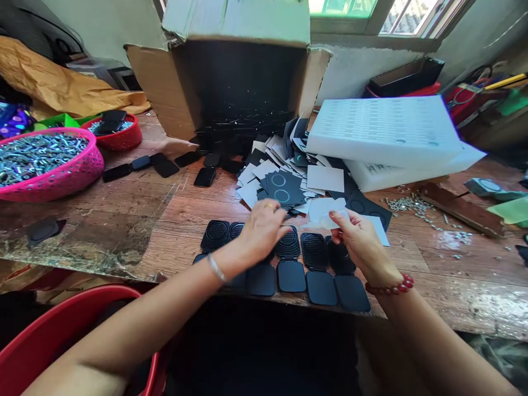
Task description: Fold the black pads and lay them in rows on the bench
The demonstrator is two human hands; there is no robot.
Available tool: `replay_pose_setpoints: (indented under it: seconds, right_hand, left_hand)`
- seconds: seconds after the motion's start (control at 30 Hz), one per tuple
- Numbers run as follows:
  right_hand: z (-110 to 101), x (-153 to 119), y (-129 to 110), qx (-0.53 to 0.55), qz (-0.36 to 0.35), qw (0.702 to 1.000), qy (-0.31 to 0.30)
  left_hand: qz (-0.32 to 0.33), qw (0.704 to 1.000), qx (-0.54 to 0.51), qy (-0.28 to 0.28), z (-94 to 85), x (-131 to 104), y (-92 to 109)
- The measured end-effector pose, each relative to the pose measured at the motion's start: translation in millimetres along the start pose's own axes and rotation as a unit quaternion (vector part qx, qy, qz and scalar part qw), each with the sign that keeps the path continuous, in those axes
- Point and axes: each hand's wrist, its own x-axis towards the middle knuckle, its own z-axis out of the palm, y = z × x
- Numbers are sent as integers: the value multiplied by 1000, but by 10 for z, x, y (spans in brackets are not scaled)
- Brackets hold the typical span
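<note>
My left hand hovers over the middle of a row of opened black hinged cases, just below a loose pile of black-and-white cards. Its fingers are bent with the thumb apart, and nothing shows between them. Between thumb and fingers, my right hand pinches a small, pale, translucent sheet at the row's right end. The cases lie with textured halves toward the pile and smooth flat halves along the table edge. My left hand and wrist hide some of them.
Behind the pile stands an open cardboard box; white foam trays are stacked to its right. Small metal parts lie scattered at right. A pink basket of metal pieces and a red bowl stand left. A red tub is below.
</note>
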Motion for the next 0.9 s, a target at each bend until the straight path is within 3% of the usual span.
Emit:
replay_pose_setpoints:
  seconds: [0.13, 0.27, 0.53, 0.9]
  right_hand:
    - [41, 14, -2, -36, -26, 999, -3]
    - [82, -1, -5, -95, -51, 994, -9]
    - [148, -36, -35, -191, -71, 979, -21]
    - [219, 34, 44, -224, -99, 969, -36]
  left_hand:
    - [59, 997, 0, -58, 57, -628, 337]
    - [58, 996, -9, -71, 127, -914, 418]
    - [61, 994, -33, -87, 84, -911, 359]
    - [38, 996, -22, -83, 43, -954, 433]
